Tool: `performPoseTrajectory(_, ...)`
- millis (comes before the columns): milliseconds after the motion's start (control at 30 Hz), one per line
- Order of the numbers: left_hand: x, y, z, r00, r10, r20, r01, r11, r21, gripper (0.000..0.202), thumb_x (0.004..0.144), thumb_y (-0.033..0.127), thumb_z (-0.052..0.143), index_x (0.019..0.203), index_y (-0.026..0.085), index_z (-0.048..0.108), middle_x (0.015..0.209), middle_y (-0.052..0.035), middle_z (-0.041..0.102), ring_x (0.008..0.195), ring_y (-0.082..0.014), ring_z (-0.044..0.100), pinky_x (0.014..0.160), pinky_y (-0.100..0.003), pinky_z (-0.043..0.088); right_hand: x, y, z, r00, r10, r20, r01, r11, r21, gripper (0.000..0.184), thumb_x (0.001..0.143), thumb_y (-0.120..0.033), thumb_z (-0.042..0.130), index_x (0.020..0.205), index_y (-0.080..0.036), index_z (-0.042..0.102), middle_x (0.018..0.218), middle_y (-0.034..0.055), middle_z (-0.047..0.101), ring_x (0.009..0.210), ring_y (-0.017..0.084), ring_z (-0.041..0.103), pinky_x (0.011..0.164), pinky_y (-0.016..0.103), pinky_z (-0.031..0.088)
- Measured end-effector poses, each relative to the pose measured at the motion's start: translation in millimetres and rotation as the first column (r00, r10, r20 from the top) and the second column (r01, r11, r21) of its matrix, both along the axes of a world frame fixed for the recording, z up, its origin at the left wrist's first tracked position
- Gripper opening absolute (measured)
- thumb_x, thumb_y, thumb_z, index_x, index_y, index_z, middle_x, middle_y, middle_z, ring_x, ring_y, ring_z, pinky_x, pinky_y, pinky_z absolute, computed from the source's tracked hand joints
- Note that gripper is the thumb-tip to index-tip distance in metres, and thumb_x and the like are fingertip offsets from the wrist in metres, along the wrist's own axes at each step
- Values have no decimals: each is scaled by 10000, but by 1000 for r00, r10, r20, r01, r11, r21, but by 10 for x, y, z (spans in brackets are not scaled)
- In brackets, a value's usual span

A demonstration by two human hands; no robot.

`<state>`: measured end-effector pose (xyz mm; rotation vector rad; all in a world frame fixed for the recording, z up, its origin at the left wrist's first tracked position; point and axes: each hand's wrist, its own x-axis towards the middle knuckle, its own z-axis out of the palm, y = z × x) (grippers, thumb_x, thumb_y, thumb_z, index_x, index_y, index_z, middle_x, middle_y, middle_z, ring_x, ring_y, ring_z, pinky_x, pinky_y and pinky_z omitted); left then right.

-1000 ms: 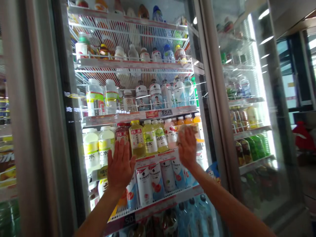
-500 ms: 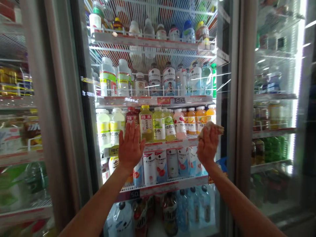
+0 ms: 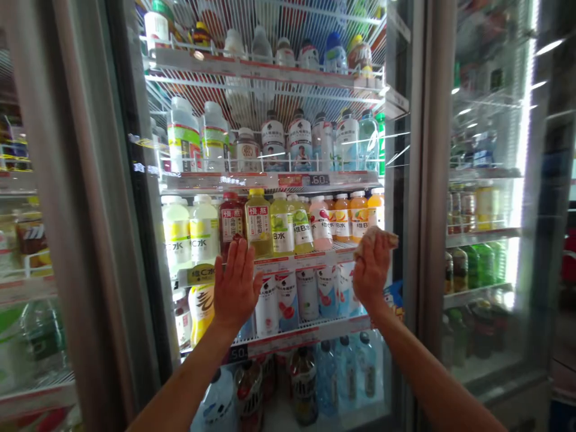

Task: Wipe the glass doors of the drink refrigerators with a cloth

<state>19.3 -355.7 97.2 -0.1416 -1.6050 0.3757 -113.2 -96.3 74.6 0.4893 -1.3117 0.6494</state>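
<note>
I face a drinks fridge with a glass door (image 3: 315, 90). My left hand (image 3: 234, 287) lies flat on the glass with its fingers stretched upward, in front of the yellow and red bottles. My right hand (image 3: 371, 270) presses a crumpled beige cloth (image 3: 377, 236) against the glass near the door's right edge, level with the orange bottles (image 3: 351, 215). Behind the glass, wire shelves carry rows of bottled drinks.
A grey door frame (image 3: 81, 210) stands at the left and another post (image 3: 429, 180) at the right. A second fridge door (image 3: 486, 198) with green and yellow bottles lies further right. Large water bottles (image 3: 220, 402) fill the bottom shelf.
My right hand with the cloth has slid rightward across the glass to the door's right edge. My left hand has stayed flat on the glass. The camera has swung right, then slightly back.
</note>
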Motion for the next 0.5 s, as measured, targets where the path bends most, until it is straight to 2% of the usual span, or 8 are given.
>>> performPoseTrajectory(67,1,-9,16,1000,-3,-2,3,1000,-1,677,870,265,490,1448,126,165,1485,-124,260,1412,-190,135,1167,-408,81,233,-337,-28,996,91,4,-90,985,146,612,864,-149,404,1443,-276,254,1542,23,183,1410,262,186,1107,529,267)
performPoseTrajectory(133,14,-19,20,1000,-6,1,6,1000,-5,667,874,273,488,1446,126,177,1486,-122,261,1412,-187,136,1167,-403,80,468,-647,-96,988,151,8,-144,923,356,547,863,-182,411,1400,-267,357,1520,14,258,1402,247,218,1122,492,257)
performPoseTrajectory(200,35,-29,-1,1000,-7,9,7,1000,-11,662,874,278,491,1443,124,190,1483,-124,268,1412,-189,139,1166,-400,88,570,-734,-194,986,165,13,-151,866,477,492,863,-196,413,1350,-263,433,1490,11,328,1390,228,254,1133,466,241)
performPoseTrajectory(233,45,-33,-22,1000,-7,12,7,1000,-13,663,873,277,494,1443,124,192,1483,-124,270,1412,-190,141,1165,-399,94,548,-670,-250,988,154,17,-143,863,484,486,863,-194,415,1343,-265,440,1489,12,332,1388,223,260,1134,464,238)
performPoseTrajectory(300,56,-37,-74,1000,-4,11,4,1000,-17,671,869,270,500,1444,127,187,1482,-122,269,1411,-188,142,1164,-395,101,380,-373,-348,994,107,29,-110,909,402,522,860,-172,423,1371,-275,397,1513,18,277,1394,228,244,1126,478,248)
performPoseTrajectory(400,47,-37,-137,1000,3,0,-3,1000,-8,681,866,255,501,1447,127,169,1479,-126,269,1411,-187,135,1165,-398,86,48,122,-400,999,20,44,-27,986,164,599,853,-129,416,1418,-294,306,1534,25,213,1404,237,215,1107,519,267)
performPoseTrajectory(467,33,-37,-145,1000,3,-2,-3,1000,2,682,865,251,498,1449,129,165,1477,-128,270,1410,-190,136,1165,-405,80,-24,205,-380,999,7,51,-9,999,32,615,852,-109,407,1428,-287,285,1535,33,206,1407,246,201,1102,548,260)
performPoseTrajectory(500,29,-36,-141,1000,1,-1,-1,1000,7,682,866,253,496,1449,134,164,1477,-127,269,1409,-191,138,1165,-407,81,11,140,-370,998,24,52,-24,1000,8,617,851,-104,406,1429,-281,283,1537,36,200,1409,251,193,1102,556,257)
